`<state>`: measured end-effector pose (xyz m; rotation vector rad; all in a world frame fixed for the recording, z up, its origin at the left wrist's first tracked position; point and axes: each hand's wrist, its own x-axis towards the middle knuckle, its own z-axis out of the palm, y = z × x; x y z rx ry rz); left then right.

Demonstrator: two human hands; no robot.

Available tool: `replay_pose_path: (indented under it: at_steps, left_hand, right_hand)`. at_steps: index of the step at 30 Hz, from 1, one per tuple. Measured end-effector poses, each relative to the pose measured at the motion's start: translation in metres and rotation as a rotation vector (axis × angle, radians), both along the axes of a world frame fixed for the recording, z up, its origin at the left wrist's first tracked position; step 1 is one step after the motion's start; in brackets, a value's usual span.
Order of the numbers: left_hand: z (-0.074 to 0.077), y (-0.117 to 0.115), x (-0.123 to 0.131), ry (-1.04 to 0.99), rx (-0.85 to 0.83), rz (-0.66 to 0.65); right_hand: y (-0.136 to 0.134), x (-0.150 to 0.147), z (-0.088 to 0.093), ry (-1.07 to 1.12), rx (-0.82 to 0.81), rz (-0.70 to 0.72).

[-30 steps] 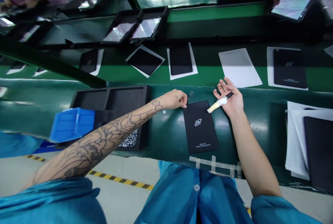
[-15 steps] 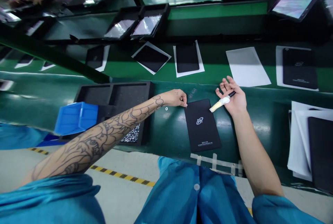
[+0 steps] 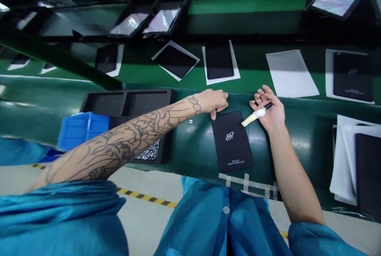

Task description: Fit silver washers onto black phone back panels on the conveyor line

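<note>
A black tablet back panel with a silver logo and small print lies flat on the dark green belt. My left hand stands over the panel's top left corner, with a fingertip at its edge. My right hand lies palm up just right of the panel. It holds a pen-like tool with a black end and a cream, white-wrapped end, which points toward the panel's top right corner.
Black foam trays and a blue plastic bin stand left of my arm. Black panels on white sheets lie on the belt beyond. A stack of sheets and panels sits at right. The floor has a yellow-black stripe.
My left hand has shifted up and right along the panel's top edge, and its fingers now curl down at the corner. The view has tilted slightly. The panel and my right hand stay nearly put.
</note>
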<state>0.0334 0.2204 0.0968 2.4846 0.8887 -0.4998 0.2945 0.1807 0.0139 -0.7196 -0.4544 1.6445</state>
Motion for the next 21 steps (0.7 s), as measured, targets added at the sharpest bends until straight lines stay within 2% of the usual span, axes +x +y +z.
replay_pose_path:
  at_steps: [2, 4, 6, 9, 12, 15, 17, 19, 21]
  left_hand:
    - [-0.002, 0.002, 0.005, -0.029, 0.019, -0.083]
    - [-0.004, 0.002, 0.007, -0.036, 0.039, -0.07]
    - [-0.006, 0.0, 0.006, -0.036, 0.048, 0.018]
    - [-0.007, -0.006, -0.002, -0.026, 0.048, 0.182]
    - [-0.007, -0.024, -0.022, -0.119, 0.114, 0.309]
    - [-0.009, -0.061, -0.061, -0.404, 0.296, 0.442]
    - [-0.01, -0.096, -0.099, -0.567, 0.446, 0.595]
    - [-0.011, -0.135, -0.142, -0.596, 0.579, 0.809]
    - [-0.016, -0.174, -0.183, -0.53, 0.651, 0.99]
  right_hand:
    - [-0.003, 0.002, 0.009, -0.007, 0.027, 0.017]
    - [-0.01, 0.0, 0.026, -0.027, 0.083, 0.08]
    - [-0.019, -0.009, 0.05, -0.078, 0.156, 0.182]
    - [-0.033, -0.044, 0.084, -0.186, 0.297, 0.333]
    - [-0.04, -0.091, 0.098, -0.274, 0.442, 0.376]
    - [-0.037, -0.129, 0.092, -0.334, 0.524, 0.364]
    - [-0.034, -0.143, 0.086, -0.353, 0.55, 0.347]
    - [-0.031, -0.151, 0.082, -0.36, 0.552, 0.316]
    - [-0.03, -0.155, 0.08, -0.365, 0.541, 0.303]
